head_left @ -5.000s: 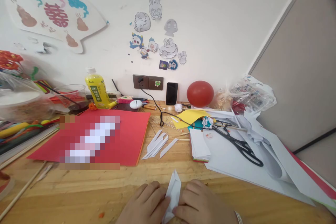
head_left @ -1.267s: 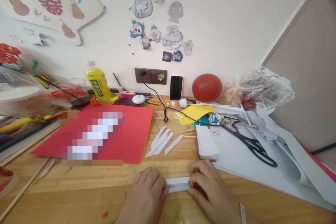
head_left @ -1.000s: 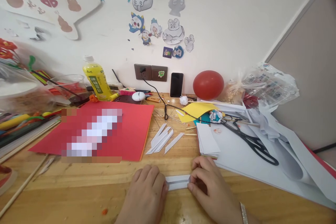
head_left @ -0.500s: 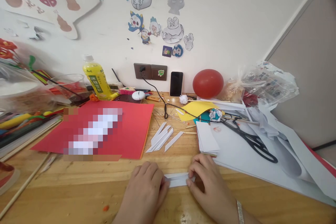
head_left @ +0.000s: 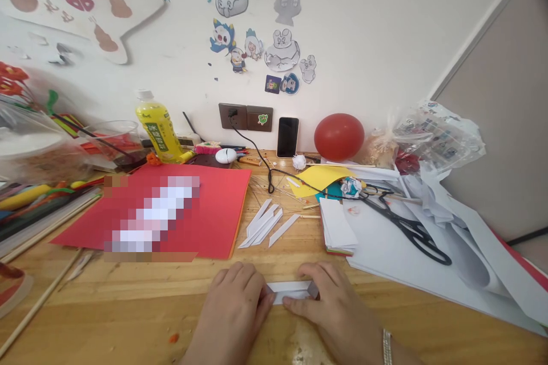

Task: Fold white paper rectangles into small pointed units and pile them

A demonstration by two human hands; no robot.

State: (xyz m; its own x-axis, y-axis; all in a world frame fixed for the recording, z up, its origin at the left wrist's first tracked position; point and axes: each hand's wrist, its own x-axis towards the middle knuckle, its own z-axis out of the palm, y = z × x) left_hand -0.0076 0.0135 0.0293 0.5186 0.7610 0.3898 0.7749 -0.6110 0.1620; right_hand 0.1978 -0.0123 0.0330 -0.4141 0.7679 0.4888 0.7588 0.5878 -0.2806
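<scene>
Now: folded white strip (head_left: 291, 290) lies flat just in front of the red sheet (head_left: 222, 205), off its near right corner. Left hand (head_left: 235, 311) and right hand (head_left: 329, 308) are palm-down and unclenched, fingertips pinning the strip's ends. Judgement: keep edges aligned and pressure even along the crease.

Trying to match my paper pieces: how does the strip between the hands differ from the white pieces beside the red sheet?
The strip lies crosswise, held at both ends by the left hand and right hand; the pieces lie untouched, slanting away. The strip is single; the pieces are several, fanned, with pointed tips. Both are white paper on the table.
</scene>
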